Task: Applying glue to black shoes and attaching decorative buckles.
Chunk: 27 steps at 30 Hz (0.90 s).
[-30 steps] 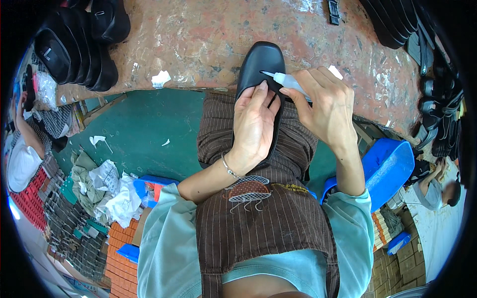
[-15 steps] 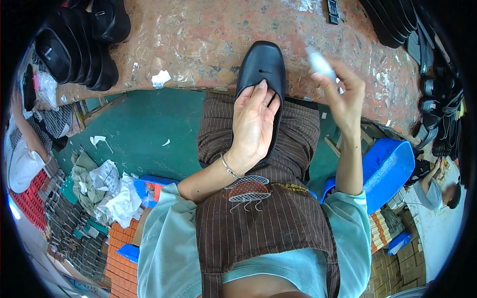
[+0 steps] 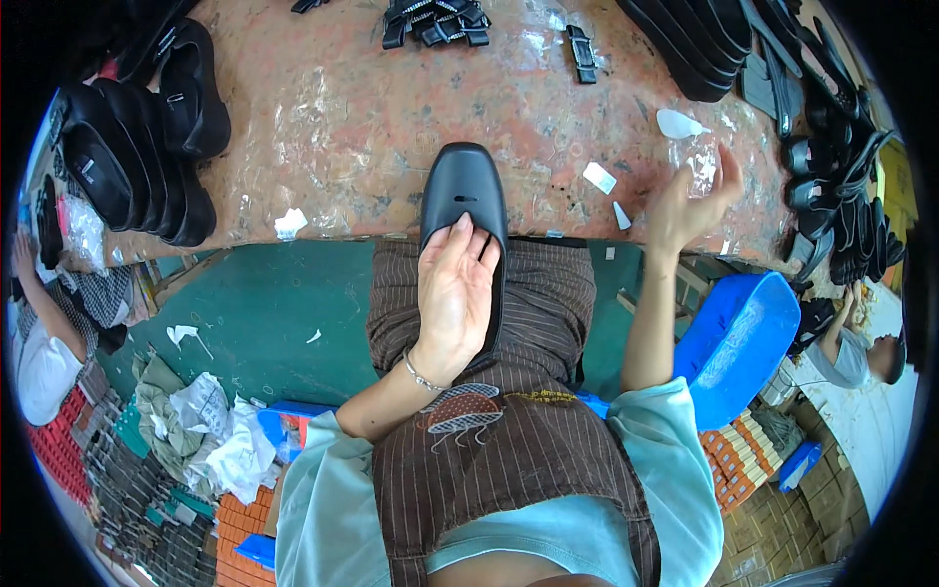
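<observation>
My left hand point(image 3: 455, 298) grips a black square-toed shoe point(image 3: 464, 174), its fingers in the foot opening and the thumb out of sight. The shoe points away from me, its toe over the table edge and its heel end above my lap. A small dark slot shows in its upper. On the right, my right hand point(image 3: 693, 207) is raised with its fingers apart and nothing in it. Just beyond those fingers, a small white squeeze bottle with a narrow tip point(image 3: 680, 124) lies on the worn reddish table point(image 3: 323, 157).
Black shoes stand stacked at the left point(image 3: 122, 161) and far right point(image 3: 685, 44). Buckled straps point(image 3: 437, 22) lie at the back, a single strap point(image 3: 582, 54) beside them. A white cone-shaped cap point(image 3: 622, 215) lies near the edge. A blue basin point(image 3: 740, 342) stands below right. Other people are at both sides.
My right hand has let go of the white bottle, which now lies on the table. The view has shifted, showing more of the table's far side; my left hand keeps its hold on the shoe.
</observation>
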Each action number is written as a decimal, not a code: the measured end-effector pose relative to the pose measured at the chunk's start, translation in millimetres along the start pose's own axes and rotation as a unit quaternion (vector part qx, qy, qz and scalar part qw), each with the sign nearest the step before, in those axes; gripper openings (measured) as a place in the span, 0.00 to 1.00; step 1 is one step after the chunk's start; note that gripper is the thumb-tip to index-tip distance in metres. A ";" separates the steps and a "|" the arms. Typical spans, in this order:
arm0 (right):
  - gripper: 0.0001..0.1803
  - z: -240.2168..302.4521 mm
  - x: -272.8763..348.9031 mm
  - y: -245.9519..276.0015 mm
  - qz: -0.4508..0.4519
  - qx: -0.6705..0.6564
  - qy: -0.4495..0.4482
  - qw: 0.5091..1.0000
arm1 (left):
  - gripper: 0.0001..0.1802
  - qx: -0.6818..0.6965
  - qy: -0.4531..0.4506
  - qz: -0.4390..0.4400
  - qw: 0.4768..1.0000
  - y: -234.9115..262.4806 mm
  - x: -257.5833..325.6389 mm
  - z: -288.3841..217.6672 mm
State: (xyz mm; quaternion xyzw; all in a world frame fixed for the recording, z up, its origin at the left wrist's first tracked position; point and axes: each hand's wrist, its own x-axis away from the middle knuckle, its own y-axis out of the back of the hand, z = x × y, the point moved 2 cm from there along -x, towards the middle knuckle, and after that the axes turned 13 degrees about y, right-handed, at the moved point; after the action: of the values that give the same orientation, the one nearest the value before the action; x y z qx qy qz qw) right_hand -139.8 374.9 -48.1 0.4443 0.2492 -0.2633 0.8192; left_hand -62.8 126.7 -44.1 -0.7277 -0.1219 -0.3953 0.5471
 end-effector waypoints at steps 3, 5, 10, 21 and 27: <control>0.26 51.0 -2.6 -23.2 0.069 -0.015 0.021 0.997 | 0.03 -0.006 -0.003 -0.005 1.000 -2.9 0.1 -0.3; 0.22 71.1 -25.9 -60.4 0.097 0.060 0.069 0.991 | 0.03 -0.002 -0.001 -0.005 1.000 1.0 -1.1 -2.4; 0.17 46.4 -37.4 -88.4 0.152 0.141 0.096 0.974 | 0.02 0.020 0.016 0.007 1.000 -3.8 -5.9 2.0; 0.21 130.3 -0.5 -29.1 0.353 -0.225 0.204 0.885 | 0.05 0.022 0.014 0.016 1.000 1.7 -5.8 -2.4; 0.22 133.3 6.9 -31.8 0.371 -0.213 0.217 0.877 | 0.09 0.011 0.007 0.009 1.000 -1.0 -3.6 -0.9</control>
State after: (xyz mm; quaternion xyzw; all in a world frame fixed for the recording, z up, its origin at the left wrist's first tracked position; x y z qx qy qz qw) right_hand -132.2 244.0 -7.4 0.3648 0.2881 0.2225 0.8570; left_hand -66.1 127.2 -45.8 -0.7200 -0.1158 -0.3941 0.5594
